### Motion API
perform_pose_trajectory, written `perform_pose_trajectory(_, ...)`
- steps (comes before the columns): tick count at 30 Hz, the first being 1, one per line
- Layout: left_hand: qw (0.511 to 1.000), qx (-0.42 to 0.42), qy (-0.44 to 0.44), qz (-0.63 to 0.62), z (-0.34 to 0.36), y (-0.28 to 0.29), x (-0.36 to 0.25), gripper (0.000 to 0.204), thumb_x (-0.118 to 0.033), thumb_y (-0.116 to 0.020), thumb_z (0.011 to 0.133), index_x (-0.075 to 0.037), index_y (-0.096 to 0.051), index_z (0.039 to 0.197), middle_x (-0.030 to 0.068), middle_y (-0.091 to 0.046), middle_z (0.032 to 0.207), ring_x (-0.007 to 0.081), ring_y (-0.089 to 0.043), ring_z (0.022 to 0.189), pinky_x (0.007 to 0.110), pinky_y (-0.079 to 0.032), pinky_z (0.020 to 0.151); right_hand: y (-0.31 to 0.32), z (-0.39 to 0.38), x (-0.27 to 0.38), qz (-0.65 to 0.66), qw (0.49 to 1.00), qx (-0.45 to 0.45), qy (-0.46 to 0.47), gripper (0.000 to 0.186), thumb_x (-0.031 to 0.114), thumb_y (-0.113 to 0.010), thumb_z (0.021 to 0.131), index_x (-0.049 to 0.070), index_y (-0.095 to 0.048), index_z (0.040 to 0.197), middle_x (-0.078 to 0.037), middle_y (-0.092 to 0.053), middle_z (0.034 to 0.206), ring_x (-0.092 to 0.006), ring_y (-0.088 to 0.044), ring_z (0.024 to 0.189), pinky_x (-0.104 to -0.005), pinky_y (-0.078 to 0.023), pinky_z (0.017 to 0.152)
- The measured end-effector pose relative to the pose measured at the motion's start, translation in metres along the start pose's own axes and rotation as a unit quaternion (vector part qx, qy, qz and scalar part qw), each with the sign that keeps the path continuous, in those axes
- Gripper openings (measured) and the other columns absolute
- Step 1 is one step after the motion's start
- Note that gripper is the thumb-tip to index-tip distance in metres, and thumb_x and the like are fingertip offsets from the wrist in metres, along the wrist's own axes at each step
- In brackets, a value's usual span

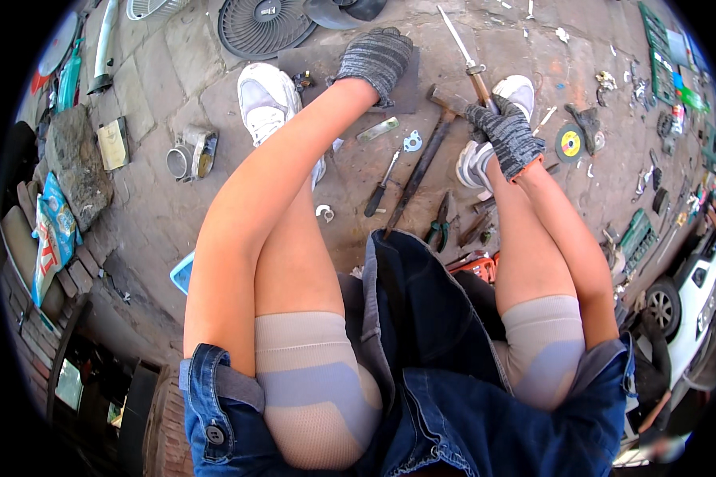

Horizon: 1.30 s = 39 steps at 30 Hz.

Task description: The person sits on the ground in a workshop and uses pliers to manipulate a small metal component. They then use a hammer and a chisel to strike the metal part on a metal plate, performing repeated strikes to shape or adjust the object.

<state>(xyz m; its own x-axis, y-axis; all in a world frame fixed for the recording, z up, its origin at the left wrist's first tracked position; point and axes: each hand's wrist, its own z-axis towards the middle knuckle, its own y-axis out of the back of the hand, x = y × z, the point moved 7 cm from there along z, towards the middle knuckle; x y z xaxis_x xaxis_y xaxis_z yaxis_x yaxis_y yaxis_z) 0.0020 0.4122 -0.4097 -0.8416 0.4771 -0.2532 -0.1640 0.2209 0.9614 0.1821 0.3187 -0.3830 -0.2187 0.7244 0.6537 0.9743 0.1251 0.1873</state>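
My left hand (378,65), in a grey knitted glove, is closed over a dark flat plate (406,87) on the ground; what its curled fingers hold, if anything, is hidden. In my right hand (511,137), gloved alike, is a long, narrow metal tool with a wooden handle (479,86), its shaft slanting away up and left. A hammer (429,155) lies between my feet, its head right beside my right glove. Close by on the ground are a screwdriver (383,184), a small light-blue gasket-like piece (412,141), a short flat strip (378,129) and pliers (438,226).
A black fan-like grille (264,24) lies beyond my left shoe (267,103). On the left are a metal housing (192,155) and a large stone (78,163). To the right lie a yellow-centred disc (570,141), scattered parts and a green tool case (656,48); a white car (696,298) stands farther off.
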Motion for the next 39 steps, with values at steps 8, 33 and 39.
perform_pose_trajectory(8, 0.961, -0.088, 0.021, -0.261, -0.031, 0.062, -0.008, 0.017, -0.016, -0.064, 0.072, -0.006, -0.06, 0.086, 0.0119, -0.06, 0.08, 0.0265, -0.06, 0.071, 0.037, -0.048, 0.064, -0.02, -0.009, 0.034, 0.189, 0.979, 0.071, -0.032, 0.022, 0.018, -0.068, 0.08, 0.003, -0.06, 0.095, -0.002, -0.058, 0.068, -0.0091, -0.053, 0.054, -0.0232, -0.046, 0.051)
perform_pose_trajectory(33, 0.55, 0.061, 0.132, -0.822, -0.086, 0.129, -0.048, 0.022, -0.009, -0.06, 0.087, 0.0, -0.061, 0.106, 0.0075, -0.065, 0.098, 0.0124, -0.06, 0.091, 0.025, -0.05, 0.082, -0.039, -0.074, 0.099, 0.119, 0.984, 0.108, 0.07, 0.032, 0.018, -0.069, 0.079, -0.002, -0.059, 0.103, -0.003, -0.063, 0.078, -0.0073, -0.057, 0.064, -0.0211, -0.047, 0.055)
perform_pose_trajectory(39, 0.412, 0.049, 0.211, -0.885, -0.092, 0.119, -0.037, 0.026, -0.011, -0.061, 0.086, -0.001, -0.058, 0.109, 0.01, -0.064, 0.101, 0.0165, -0.062, 0.09, 0.027, -0.052, 0.077, -0.025, -0.073, 0.097, 0.096, 0.99, 0.03, 0.097, 0.031, 0.016, -0.069, 0.079, -0.004, -0.058, 0.101, -0.004, -0.062, 0.077, -0.0069, -0.056, 0.063, -0.021, -0.046, 0.055)
